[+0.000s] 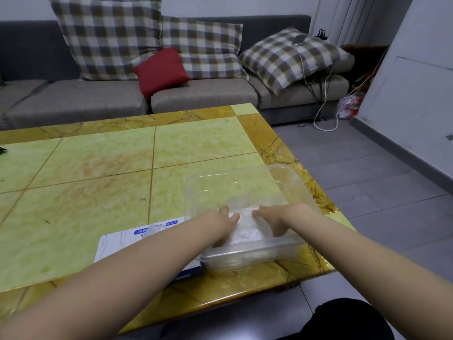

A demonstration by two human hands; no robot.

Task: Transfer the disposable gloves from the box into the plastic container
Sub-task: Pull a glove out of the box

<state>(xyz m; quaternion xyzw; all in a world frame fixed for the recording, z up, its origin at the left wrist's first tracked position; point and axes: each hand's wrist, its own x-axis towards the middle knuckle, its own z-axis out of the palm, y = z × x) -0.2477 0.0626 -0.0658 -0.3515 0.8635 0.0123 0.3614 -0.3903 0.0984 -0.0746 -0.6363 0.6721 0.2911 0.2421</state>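
Observation:
A clear plastic container (289, 182) stands near the table's right front corner. Inside it lies a stack of thin transparent disposable gloves (246, 228). My left hand (224, 223) holds the stack's left side with the thumb on top and the fingers reaching down inside the container. My right hand (274, 220) grips the right side the same way. The white and blue glove box (122, 244) lies flat just left of the container, partly hidden under my left forearm.
The yellow-green tiled table (98, 180) has a brown marbled border, and its right edge runs close beside the container. A grey sofa (203, 94) with checked cushions stands behind it. Grey floor tiles and cables lie to the right.

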